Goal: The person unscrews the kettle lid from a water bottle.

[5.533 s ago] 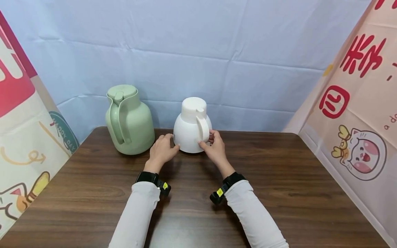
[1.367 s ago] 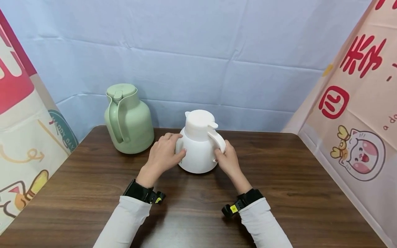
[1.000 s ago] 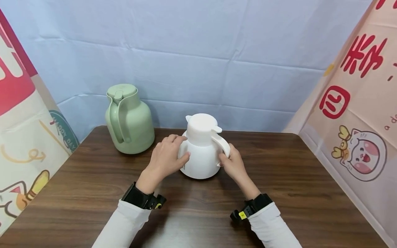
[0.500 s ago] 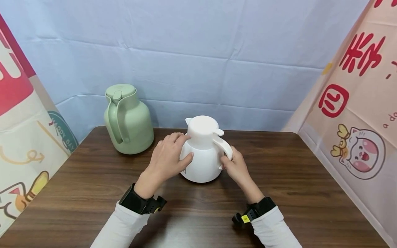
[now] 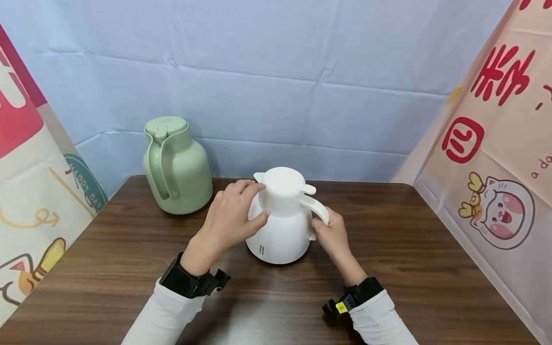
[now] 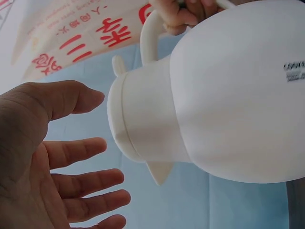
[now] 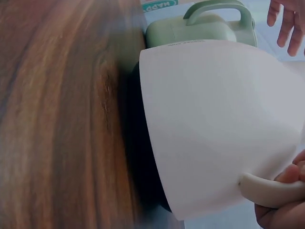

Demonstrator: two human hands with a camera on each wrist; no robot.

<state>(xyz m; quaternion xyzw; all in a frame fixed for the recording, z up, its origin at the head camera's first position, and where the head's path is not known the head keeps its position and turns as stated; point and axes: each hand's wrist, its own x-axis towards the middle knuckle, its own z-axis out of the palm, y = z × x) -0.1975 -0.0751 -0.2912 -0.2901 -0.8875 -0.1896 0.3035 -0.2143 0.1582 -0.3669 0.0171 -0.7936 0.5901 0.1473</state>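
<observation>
A white thermos jug [image 5: 280,239] stands upright near the middle of the wooden table, its spout at the left and its handle [image 5: 316,207] at the right. My right hand [image 5: 334,235] grips the handle, fingers wrapped around its lower part. At the jug's left side, my left hand [image 5: 228,215] is held up with fingers spread. In the left wrist view a gap shows between the left fingertips and the white lid [image 6: 116,117]. The right wrist view shows the jug's dark base [image 7: 138,143] close to the tabletop.
A green thermos jug [image 5: 183,167] stands at the back left of the wooden table [image 5: 409,268], its handle facing me. A pale blue cloth [image 5: 258,72] hangs behind the table. Printed curtains flank it on the left and right [image 5: 487,120].
The white jug has come toward me from the back edge, its handle swinging to the right. My right hand came along on the handle; my left hand rose from the jug's lower side.
</observation>
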